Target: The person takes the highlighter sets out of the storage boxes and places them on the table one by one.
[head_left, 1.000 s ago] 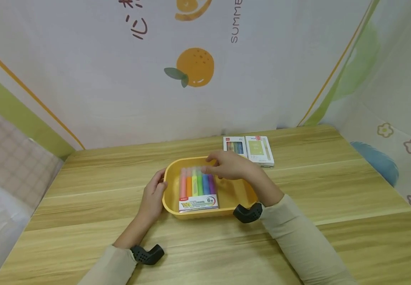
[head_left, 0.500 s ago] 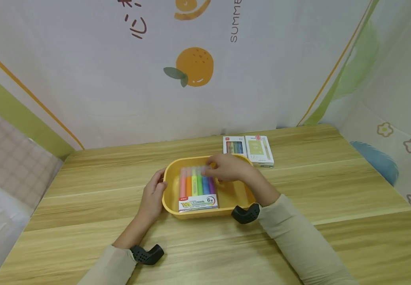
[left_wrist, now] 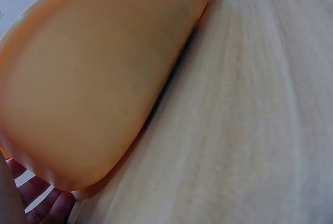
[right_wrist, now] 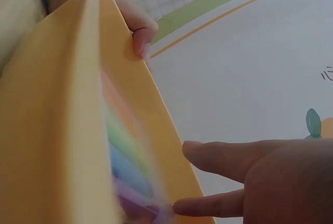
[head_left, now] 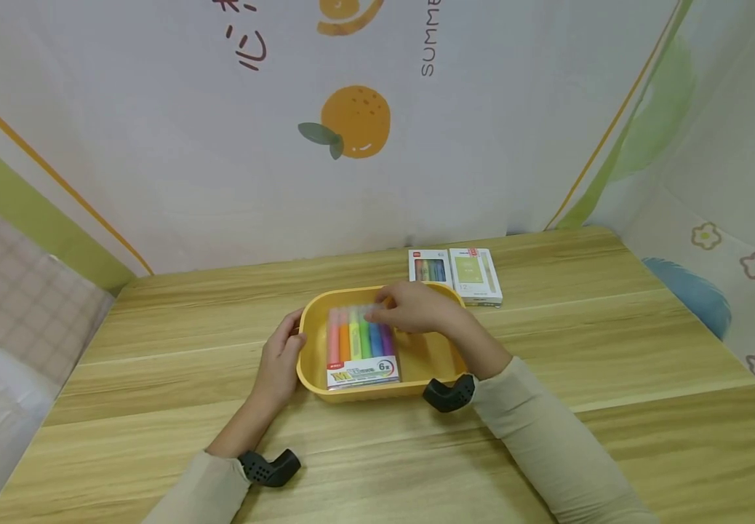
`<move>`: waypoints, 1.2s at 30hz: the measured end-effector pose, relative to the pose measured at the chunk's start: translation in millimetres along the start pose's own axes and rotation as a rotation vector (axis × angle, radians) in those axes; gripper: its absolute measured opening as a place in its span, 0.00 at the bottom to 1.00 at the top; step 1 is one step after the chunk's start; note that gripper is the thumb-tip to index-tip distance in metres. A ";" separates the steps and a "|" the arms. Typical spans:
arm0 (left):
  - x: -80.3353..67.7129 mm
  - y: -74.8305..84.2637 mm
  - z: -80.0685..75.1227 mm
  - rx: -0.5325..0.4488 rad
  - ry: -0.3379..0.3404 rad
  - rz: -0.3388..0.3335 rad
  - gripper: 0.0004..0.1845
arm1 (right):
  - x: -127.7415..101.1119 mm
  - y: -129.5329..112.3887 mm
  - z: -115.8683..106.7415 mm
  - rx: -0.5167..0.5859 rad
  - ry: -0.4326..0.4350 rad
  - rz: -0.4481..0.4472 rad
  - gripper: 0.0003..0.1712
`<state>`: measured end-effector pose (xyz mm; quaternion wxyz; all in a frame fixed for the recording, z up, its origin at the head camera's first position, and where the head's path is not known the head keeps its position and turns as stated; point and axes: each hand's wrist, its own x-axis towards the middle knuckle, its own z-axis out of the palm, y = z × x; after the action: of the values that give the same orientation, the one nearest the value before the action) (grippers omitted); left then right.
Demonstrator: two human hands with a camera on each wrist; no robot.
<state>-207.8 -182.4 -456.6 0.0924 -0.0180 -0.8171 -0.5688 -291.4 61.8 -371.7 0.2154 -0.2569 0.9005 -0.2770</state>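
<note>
A yellow plastic basket [head_left: 428, 353] sits on the table. My left hand [head_left: 277, 364] grips its left end, thumb at the rim and fingers along the outside; the left wrist view shows those fingers at the wall. Inside lies a clear pack of highlighters [head_left: 364, 346], pink to purple, with a white label at the near end. My right hand [head_left: 413, 309] reaches over the far side and holds the pack at its far right corner, the thumb on its upper end. In the right wrist view one finger [right_wrist: 218, 159] overlaps the basket's rim. The other fingers are partly hidden.
Behind the basket, to the right, a white box with a window showing coloured sticks [head_left: 430, 268] lies beside a white box with a yellow-green panel [head_left: 474, 275]. The wooden table [head_left: 600, 313] ends at a printed cloth [head_left: 233, 182].
The pack of highlighters has shifted slightly left at its far end, together with the right hand's fingers. The left hand stays on the basket's end.
</note>
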 end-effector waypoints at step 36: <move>0.8 -1.5 -0.4 0.002 -0.006 0.001 0.26 | -1.1 13.6 -6.3 0.434 -0.086 0.024 0.33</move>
<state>-208.7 -183.3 -457.7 0.0903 -0.0198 -0.8180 -0.5678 -298.5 74.6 -374.9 0.3070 -0.2051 0.8127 -0.4507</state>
